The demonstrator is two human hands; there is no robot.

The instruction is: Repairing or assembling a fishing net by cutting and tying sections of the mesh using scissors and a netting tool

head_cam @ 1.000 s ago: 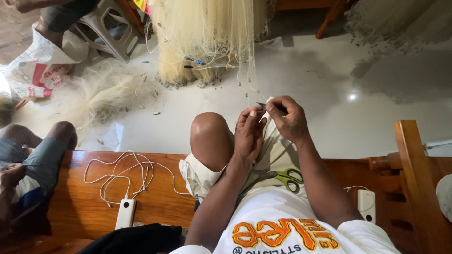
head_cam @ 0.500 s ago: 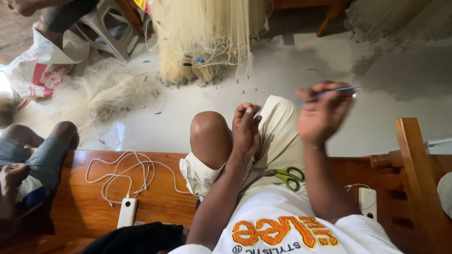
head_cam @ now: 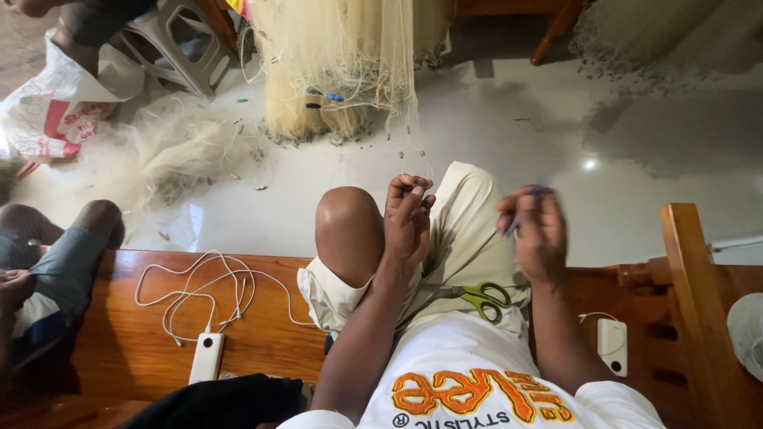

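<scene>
I sit on a wooden bench point(head_cam: 127, 342) with my knees raised. My left hand point(head_cam: 408, 214) is held up over my left knee, its fingertips pinched on a thin pale strand of fishing net point(head_cam: 342, 56) that hangs in front of me. My right hand point(head_cam: 536, 230) is blurred beside my right thigh and grips a small blue netting needle point(head_cam: 531, 195). Green-handled scissors point(head_cam: 477, 298) lie on my lap between my arms.
A white power bank point(head_cam: 207, 357) with a coiled white cable point(head_cam: 199, 290) lies on the bench at left. Another person's legs point(head_cam: 56, 246) sit at far left. A white charger point(head_cam: 612, 345) rests at right. Loose netting point(head_cam: 167, 151), a plastic bag and a stool lie on the tiled floor.
My right hand pulled away from the left, swung up and out to the right with the needle, and has now dropped lower and come back toward my thigh. The left hand stayed over my knee.
</scene>
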